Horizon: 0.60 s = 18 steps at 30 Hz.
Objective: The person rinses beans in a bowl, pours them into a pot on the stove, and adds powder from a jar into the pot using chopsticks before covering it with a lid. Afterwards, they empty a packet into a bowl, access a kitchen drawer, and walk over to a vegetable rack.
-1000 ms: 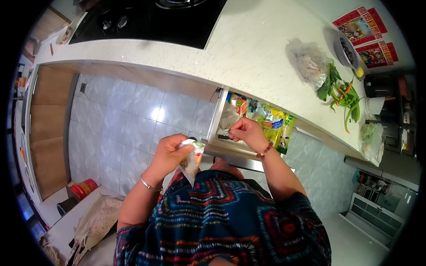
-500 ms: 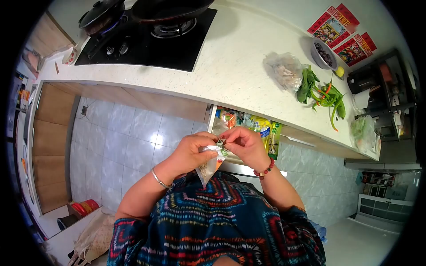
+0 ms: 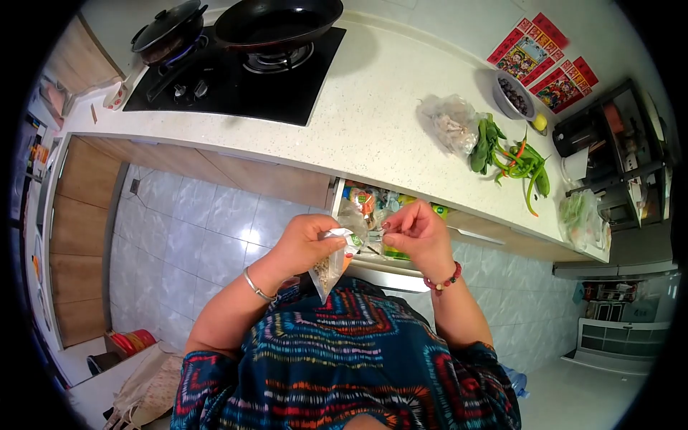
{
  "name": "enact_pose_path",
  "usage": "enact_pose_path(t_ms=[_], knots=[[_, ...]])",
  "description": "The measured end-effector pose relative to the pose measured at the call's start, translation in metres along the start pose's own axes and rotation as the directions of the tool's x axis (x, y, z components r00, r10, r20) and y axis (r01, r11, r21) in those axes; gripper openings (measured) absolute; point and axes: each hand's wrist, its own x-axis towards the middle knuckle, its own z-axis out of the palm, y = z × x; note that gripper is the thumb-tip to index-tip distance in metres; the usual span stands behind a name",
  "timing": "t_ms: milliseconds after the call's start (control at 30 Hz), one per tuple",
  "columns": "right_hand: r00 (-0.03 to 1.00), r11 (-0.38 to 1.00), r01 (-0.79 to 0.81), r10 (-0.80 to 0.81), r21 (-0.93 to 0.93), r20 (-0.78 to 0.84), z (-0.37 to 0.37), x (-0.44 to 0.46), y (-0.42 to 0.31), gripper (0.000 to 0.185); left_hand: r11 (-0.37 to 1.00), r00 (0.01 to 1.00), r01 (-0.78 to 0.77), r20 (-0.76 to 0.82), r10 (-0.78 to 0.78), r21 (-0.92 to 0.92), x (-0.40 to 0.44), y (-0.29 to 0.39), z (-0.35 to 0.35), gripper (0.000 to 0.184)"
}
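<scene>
My left hand (image 3: 309,247) is closed on the top of a small clear plastic bag (image 3: 327,272), which hangs point-down in front of my body. Pale, grainy bits lie inside the bag, and white, green and orange print shows on it. Apart from the bag, to its right, my right hand (image 3: 419,233) pinches something small and thin at its fingertips, too small to make out. Below both hands an open drawer (image 3: 390,272) holds several colourful packets (image 3: 363,203), partly hidden by my right hand.
On the counter (image 3: 373,107) are a hob (image 3: 236,89) with a wok (image 3: 278,25) and a lidded pan (image 3: 168,32), a plastic bag (image 3: 451,125), green vegetables (image 3: 527,168), a bowl of dark pieces (image 3: 512,97) and a bag of greens (image 3: 579,215).
My right hand has moved right, away from the bag's mouth, with its fingertips still pinched. My left hand keeps hold of the bag, slightly further left. The bag's top now shows more.
</scene>
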Motion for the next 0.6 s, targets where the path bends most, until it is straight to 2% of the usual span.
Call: enact_pose_path(t_ms=[67, 267, 400, 467, 600], knots=[[0.995, 0.986, 0.104, -0.104, -0.129, 0.004, 0.000, -0.002, 0.004, 0.031, 0.997, 1.000, 0.000, 0.007, 0.000, 0.073, 0.000, 0.002, 0.002, 0.008], [0.996, 0.970, 0.092, -0.086, -0.227, 0.039, 0.004, -0.010, 0.005, 0.034, 0.978, 0.999, -0.040, 0.013, 0.038, 0.207, -0.004, 0.014, 0.006, 0.007], [0.993, 0.951, 0.118, -0.111, -0.287, 0.042, 0.004, -0.012, 0.005, 0.034, 0.972, 0.999, -0.046, 0.037, 0.039, 0.231, -0.006, 0.013, 0.007, 0.010], [0.989, 0.897, 0.148, -0.138, -0.416, 0.052, 0.004, -0.015, 0.000, 0.033, 0.959, 0.994, -0.093, 0.074, 0.076, 0.269, -0.006, 0.010, 0.007, 0.010], [0.987, 0.909, 0.163, -0.146, -0.384, 0.074, 0.008, -0.019, 0.000, 0.033, 0.945, 0.989, -0.138, 0.092, 0.115, 0.298, -0.005, 0.004, 0.006, 0.011]])
